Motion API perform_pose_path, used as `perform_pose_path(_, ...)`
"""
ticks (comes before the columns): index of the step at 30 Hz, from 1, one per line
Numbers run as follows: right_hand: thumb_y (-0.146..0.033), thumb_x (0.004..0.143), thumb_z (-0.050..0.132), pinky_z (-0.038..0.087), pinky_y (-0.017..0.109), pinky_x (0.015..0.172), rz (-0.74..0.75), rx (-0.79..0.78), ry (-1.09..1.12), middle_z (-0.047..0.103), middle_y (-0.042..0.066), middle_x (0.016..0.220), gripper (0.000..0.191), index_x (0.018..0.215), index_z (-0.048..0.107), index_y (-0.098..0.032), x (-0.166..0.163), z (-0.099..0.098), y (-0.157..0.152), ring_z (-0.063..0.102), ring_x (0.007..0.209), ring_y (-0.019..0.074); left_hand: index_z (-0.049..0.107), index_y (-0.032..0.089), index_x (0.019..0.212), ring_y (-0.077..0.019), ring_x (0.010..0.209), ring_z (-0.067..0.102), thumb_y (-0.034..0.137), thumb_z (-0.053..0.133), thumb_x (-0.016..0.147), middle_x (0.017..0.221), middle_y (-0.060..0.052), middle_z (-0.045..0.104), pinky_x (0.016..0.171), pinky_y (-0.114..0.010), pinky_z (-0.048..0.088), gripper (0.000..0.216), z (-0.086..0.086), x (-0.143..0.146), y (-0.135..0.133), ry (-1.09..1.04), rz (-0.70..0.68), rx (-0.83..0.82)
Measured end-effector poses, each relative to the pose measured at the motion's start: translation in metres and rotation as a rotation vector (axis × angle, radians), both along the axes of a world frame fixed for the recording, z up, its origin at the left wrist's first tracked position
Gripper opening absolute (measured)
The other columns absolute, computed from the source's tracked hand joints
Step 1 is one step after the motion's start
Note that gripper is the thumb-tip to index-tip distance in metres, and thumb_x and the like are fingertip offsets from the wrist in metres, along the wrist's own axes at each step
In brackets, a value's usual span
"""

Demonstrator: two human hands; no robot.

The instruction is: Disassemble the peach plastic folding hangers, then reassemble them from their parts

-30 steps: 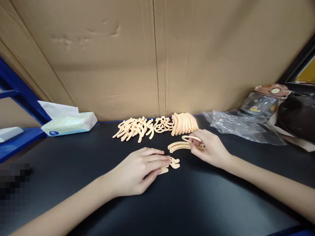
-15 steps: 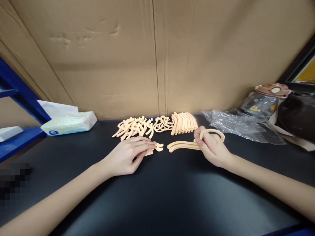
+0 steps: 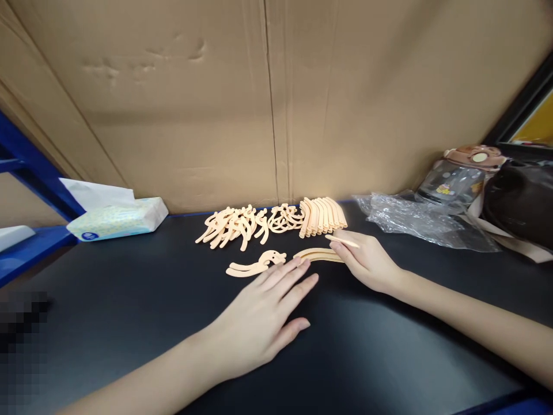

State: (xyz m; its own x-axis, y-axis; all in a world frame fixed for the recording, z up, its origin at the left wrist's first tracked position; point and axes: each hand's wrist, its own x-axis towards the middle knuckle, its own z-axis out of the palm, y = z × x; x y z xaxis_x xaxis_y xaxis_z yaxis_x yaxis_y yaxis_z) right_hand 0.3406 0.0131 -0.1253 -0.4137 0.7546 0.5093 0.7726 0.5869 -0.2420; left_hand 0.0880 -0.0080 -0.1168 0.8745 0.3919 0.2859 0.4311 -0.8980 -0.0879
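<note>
My left hand point(image 3: 272, 314) lies spread with the palm down, its fingertips reaching the left end of two long curved beige strips point(image 3: 322, 253). Whether they touch is hard to tell. In my right hand point(image 3: 367, 259) is a beige curved hook piece point(image 3: 343, 241), now seen edge-on between thumb and fingers. The right hand covers the right end of the long strips. Left of them lie small beige pieces point(image 3: 246, 269), two curved strips with a hooked part at their right end, partly behind my left fingers.
Behind the hands are a heap of short curved pieces point(image 3: 231, 223), several ring-like pieces point(image 3: 285, 218) and a neat row of long strips point(image 3: 322, 216). A tissue pack point(image 3: 118, 219) stands left. Clear plastic bags point(image 3: 419, 222), a bottle point(image 3: 453, 178) and a dark bag point(image 3: 522, 199) are right.
My left hand has left the small pieces, moved right and toward me, and spread its fingers. My right hand has turned, so its curved piece shows edge-on.
</note>
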Motion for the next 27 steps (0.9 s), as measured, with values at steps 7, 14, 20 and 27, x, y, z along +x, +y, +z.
perform_pose_path(7,-0.031,0.098,0.026,0.034,0.028,0.062,0.008,-0.01,-0.058,0.052,0.002,0.067,0.033,0.073,0.045,-0.019,-0.001,0.004,-0.003,0.046,0.063,0.0154,0.024,0.016,0.144,-0.0252,0.141,0.018,0.035,0.037,0.096,0.15,-0.01,0.029,0.11,-0.049,0.029,0.053,0.003,-0.004,0.001,0.055,0.016,-0.143)
perform_pose_path(14,-0.032,0.098,0.027,0.033,0.027,0.06,0.02,0.019,-0.072,0.052,0.001,0.061,0.035,0.071,0.046,-0.019,-0.001,0.007,-0.006,0.044,0.056,0.0138,0.037,0.017,0.136,-0.0234,0.125,0.042,0.027,0.046,0.091,0.131,-0.01,0.051,0.105,-0.042,0.039,0.047,0.0,-0.001,0.002,-0.079,0.069,-0.19)
perform_pose_path(20,-0.028,0.098,0.03,0.034,0.025,0.057,0.155,0.13,-0.129,0.048,-0.002,0.055,0.032,0.07,0.045,-0.019,-0.004,0.004,-0.01,0.041,0.049,0.0115,0.045,0.017,0.129,-0.0205,0.111,0.048,0.01,0.041,0.091,0.109,-0.006,0.057,0.105,-0.043,0.036,0.039,-0.002,-0.001,0.006,-0.134,0.047,-0.1)
perform_pose_path(27,-0.035,0.095,0.041,0.035,0.023,0.057,0.134,0.14,-0.118,0.05,-0.002,0.055,0.032,0.068,0.047,-0.019,-0.008,0.001,-0.008,0.045,0.051,0.0108,0.05,0.019,0.124,-0.021,0.104,0.047,0.007,0.039,0.09,0.105,-0.007,0.054,0.094,-0.039,0.043,0.038,-0.002,-0.002,0.008,-0.139,0.065,-0.129)
